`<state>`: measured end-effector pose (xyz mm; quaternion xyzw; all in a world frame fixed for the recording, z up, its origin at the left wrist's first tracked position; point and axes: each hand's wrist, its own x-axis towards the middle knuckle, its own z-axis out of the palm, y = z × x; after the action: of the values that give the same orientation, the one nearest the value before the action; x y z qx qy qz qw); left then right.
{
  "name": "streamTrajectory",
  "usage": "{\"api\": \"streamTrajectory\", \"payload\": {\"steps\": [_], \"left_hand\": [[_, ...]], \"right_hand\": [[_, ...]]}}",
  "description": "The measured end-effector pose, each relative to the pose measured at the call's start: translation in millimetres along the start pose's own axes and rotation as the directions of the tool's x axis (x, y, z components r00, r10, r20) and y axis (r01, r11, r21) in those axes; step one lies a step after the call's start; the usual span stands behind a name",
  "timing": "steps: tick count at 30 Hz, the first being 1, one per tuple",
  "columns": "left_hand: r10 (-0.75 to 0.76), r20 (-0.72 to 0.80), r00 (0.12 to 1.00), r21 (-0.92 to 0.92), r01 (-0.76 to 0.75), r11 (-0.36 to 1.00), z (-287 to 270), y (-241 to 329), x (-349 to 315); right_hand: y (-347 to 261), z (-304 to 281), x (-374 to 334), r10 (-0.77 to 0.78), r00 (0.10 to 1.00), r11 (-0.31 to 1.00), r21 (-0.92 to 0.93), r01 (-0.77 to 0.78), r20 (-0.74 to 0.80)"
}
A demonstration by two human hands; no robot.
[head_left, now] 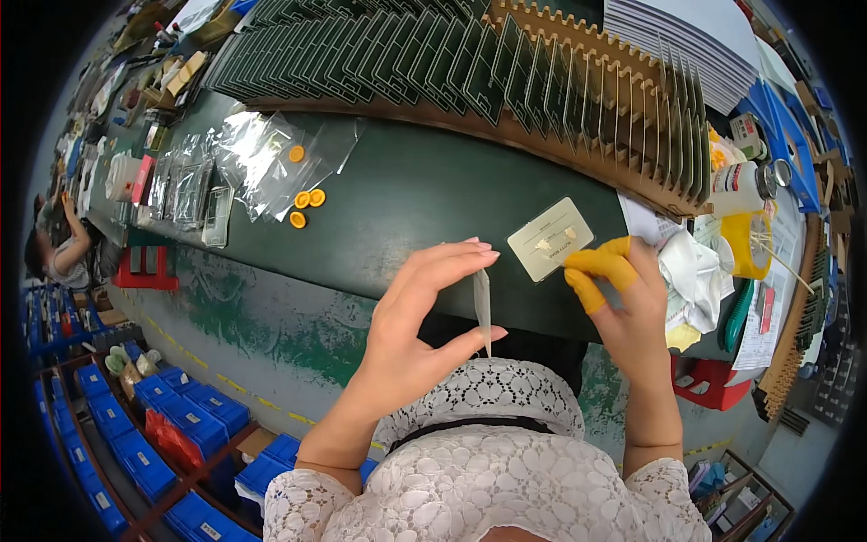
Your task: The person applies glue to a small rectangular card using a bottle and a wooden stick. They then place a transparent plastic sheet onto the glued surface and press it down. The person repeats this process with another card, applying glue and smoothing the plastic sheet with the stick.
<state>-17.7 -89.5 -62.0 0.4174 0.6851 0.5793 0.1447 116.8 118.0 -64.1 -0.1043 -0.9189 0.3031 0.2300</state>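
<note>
Left hand (397, 330), fingers and thumb well apart, grips a thin pale card (483, 307).
I see the right hand (632, 298), in yellow finger covers (603, 265), bent at the edge of a cream rectangular card (549, 237) on the dark green worktop (415, 208); whether it pinches, I cannot tell.

The card (545, 233) is cream, the table (415, 194) dark green.

Left hand (395, 327) pinches, thumb (470, 343) opposite fingers (442, 268), while right hand (634, 303) curls inward
</note>
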Motion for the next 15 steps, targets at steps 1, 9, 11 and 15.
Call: {"api": "streamTrajectory", "payload": {"steps": [1, 9, 11, 15], "left_hand": [[0.008, 0.013, 1.0, 0.034, -0.008, 0.999, -0.4, 0.5, 0.0], [0.0, 0.095, 0.995, 0.05, -0.005, 0.999, 0.1, 4.7, 2.0], [0.0, 0.1, 0.995, 0.039, -0.004, 0.999, 0.4, 5.5, 1.4], [0.006, 0.088, 0.996, 0.066, -0.012, 0.998, 0.9, 8.3, 1.1]], "right_hand": [[-6.2, -3.7, -0.2, 0.009, 1.0, 0.997, 0.074, -0.009, 0.005], [-40.6, -21.9, 1.0, -0.088, 0.995, 0.969, 0.237, 0.075, 0.048], [-41.3, -21.1, 2.8, -0.117, 0.992, 0.971, 0.217, 0.104, 0.044], [-41.9, -20.2, 4.3, -0.162, 0.986, 0.967, 0.206, 0.151, 0.036]]}}
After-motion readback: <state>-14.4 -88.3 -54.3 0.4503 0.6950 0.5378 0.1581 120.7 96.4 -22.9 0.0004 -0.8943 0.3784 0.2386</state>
